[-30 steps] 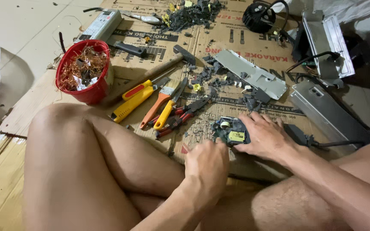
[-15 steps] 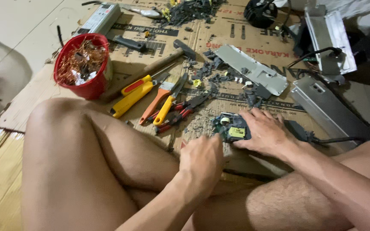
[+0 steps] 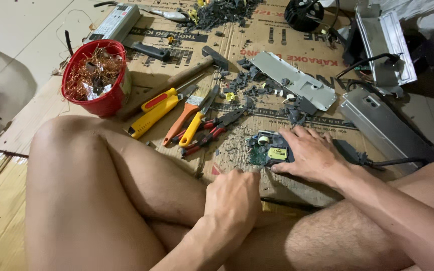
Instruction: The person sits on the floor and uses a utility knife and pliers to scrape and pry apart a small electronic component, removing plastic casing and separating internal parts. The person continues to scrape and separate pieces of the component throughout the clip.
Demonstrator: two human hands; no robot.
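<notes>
My right hand [image 3: 311, 154] presses down on a small green circuit board [image 3: 269, 150] with a yellow part, which lies on the cardboard [image 3: 277, 45] in front of my legs. A black cable [image 3: 393, 161] runs from the board to the right. My left hand [image 3: 233, 198] is a closed fist just below and left of the board. A bit of red shows at its thumb, and the rest of what it holds is hidden. My bent knee [image 3: 76, 150] fills the lower left.
Pliers and cutters with orange, yellow and red handles [image 3: 197, 120], a yellow utility knife [image 3: 154, 110] and a hammer [image 3: 187, 73] lie left of the board. A red bucket of copper wire [image 3: 94, 75] stands far left. Metal casings [image 3: 297, 80] [image 3: 383, 125] and dark debris lie behind and right.
My left fist has shifted slightly left and stays closed. My right hand stays on the circuit board. The view has tilted a little.
</notes>
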